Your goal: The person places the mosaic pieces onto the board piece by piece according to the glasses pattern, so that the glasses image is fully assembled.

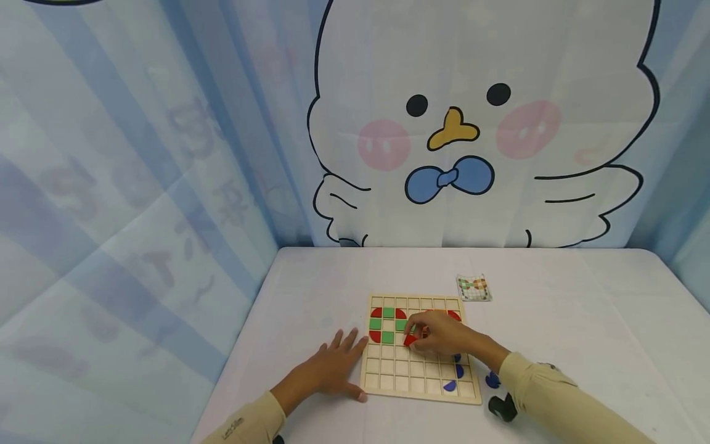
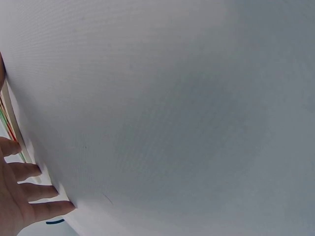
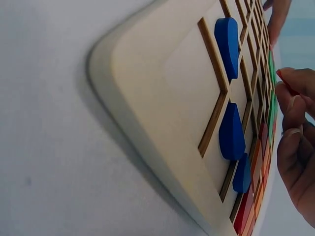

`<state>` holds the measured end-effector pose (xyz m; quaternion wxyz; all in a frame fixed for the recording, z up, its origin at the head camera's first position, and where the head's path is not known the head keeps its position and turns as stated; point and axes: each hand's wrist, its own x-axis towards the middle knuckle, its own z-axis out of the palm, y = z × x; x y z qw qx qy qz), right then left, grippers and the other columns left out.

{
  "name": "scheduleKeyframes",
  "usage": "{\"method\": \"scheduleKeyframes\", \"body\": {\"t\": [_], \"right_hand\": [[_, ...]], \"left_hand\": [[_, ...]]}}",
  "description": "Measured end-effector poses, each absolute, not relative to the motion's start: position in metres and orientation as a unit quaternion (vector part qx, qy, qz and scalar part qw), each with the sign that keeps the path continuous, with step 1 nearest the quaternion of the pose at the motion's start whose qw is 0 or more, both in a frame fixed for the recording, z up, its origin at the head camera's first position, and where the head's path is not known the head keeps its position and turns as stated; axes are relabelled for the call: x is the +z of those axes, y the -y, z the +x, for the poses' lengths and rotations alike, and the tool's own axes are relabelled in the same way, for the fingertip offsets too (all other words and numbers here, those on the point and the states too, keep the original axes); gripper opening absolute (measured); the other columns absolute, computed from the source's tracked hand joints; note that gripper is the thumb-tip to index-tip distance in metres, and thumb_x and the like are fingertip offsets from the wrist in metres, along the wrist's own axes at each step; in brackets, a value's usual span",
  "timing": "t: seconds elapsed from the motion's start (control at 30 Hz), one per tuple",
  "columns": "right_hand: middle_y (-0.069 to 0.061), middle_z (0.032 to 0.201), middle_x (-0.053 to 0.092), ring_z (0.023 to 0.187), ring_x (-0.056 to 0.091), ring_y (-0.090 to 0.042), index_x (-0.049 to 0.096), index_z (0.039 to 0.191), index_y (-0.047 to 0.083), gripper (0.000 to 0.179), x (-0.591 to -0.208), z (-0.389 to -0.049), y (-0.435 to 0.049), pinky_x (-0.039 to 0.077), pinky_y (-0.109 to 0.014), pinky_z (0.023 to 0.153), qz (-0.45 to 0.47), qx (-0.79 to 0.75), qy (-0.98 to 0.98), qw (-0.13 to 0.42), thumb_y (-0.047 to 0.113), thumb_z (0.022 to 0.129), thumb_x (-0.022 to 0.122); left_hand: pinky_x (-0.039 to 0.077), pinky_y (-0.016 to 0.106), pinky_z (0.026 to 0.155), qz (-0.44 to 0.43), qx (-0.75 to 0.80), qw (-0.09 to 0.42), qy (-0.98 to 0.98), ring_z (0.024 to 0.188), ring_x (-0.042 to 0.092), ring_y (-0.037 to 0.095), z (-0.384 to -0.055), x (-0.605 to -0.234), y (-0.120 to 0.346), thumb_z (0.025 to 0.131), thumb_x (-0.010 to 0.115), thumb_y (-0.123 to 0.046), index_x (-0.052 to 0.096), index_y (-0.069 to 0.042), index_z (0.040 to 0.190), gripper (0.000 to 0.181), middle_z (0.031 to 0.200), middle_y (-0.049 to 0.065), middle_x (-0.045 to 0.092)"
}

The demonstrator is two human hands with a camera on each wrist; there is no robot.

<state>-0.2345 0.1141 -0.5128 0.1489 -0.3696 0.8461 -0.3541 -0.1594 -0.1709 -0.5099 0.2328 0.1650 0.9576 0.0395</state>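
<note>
A wooden grid board (image 1: 388, 383) lies on the table, its upper left cells filled with red quarter-round pieces and green square pieces (image 1: 388, 337). My right hand (image 1: 440, 333) is over the middle of the board and pinches a red piece (image 1: 410, 340) between thumb and fingers. In the right wrist view, only a thin edge of that red piece (image 3: 287, 84) shows at the fingertips. Spread straight, the fingers of my left hand (image 1: 334, 368) rest on the table along the board's left edge. Blue pieces (image 1: 450, 386) sit in cells at the lower right, and my right hand partly covers red and orange ones.
Behind the board's far right corner lies a small pattern card (image 1: 474, 288). Right of the board, close to the right sleeve, are a blue piece (image 1: 492, 379) and a black object (image 1: 503, 407). A curtain with a cartoon bird (image 1: 455, 68) hangs behind the table (image 1: 577, 308).
</note>
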Motion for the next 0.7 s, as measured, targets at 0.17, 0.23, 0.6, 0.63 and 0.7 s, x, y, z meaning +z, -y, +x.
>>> {"method": "scheduleKeyframes", "body": {"t": [0.17,0.23,0.6,0.63,0.7], "right_hand": [[0.011,0.081,0.062,0.072,0.052,-0.002,0.075,0.107,0.013,0.018,-0.515,-0.238,-0.105,0.046,-0.021,0.064,-0.373,-0.349,-0.848,0.144,0.018,0.090,0.076],[0.011,0.081,0.061,0.072,0.051,-0.002,0.075,0.108,0.012,0.019,-0.515,-0.240,-0.102,0.045,-0.020,0.063,-0.372,-0.347,-0.849,0.139,0.020,0.091,0.076],[0.009,0.083,0.063,0.074,0.053,-0.003,0.072,0.110,0.010,0.025,-0.516,-0.242,-0.092,0.047,-0.022,0.066,-0.368,-0.339,-0.855,0.134,0.023,0.090,0.077],[0.009,0.084,0.064,0.075,0.053,-0.003,0.072,0.110,0.010,0.025,-0.515,-0.242,-0.092,0.047,-0.022,0.067,-0.368,-0.336,-0.857,0.131,0.023,0.089,0.078],[0.009,0.086,0.065,0.075,0.054,-0.003,0.071,0.107,0.010,0.025,-0.514,-0.241,-0.092,0.048,-0.022,0.067,-0.366,-0.330,-0.861,0.130,0.023,0.088,0.079]], "left_hand": [[0.032,0.062,0.116,0.164,0.042,0.236,-0.957,0.155,0.016,0.039,-0.158,-0.506,0.171,0.070,0.074,-0.072,0.022,-0.028,0.161,0.114,0.170,0.006,0.015],[0.032,0.062,0.115,0.165,0.043,0.236,-0.957,0.154,0.017,0.039,-0.158,-0.504,0.170,0.071,0.075,-0.072,0.023,-0.027,0.161,0.114,0.170,0.007,0.015],[0.033,0.062,0.115,0.175,0.045,0.232,-0.956,0.154,0.018,0.040,-0.155,-0.500,0.172,0.072,0.074,-0.071,0.023,-0.025,0.161,0.113,0.169,0.009,0.016],[0.033,0.062,0.115,0.176,0.045,0.232,-0.956,0.154,0.018,0.040,-0.155,-0.500,0.172,0.072,0.074,-0.071,0.022,-0.025,0.161,0.113,0.169,0.009,0.016],[0.033,0.062,0.115,0.177,0.044,0.231,-0.956,0.154,0.018,0.041,-0.156,-0.501,0.172,0.072,0.074,-0.071,0.022,-0.025,0.161,0.113,0.169,0.009,0.016]]}}
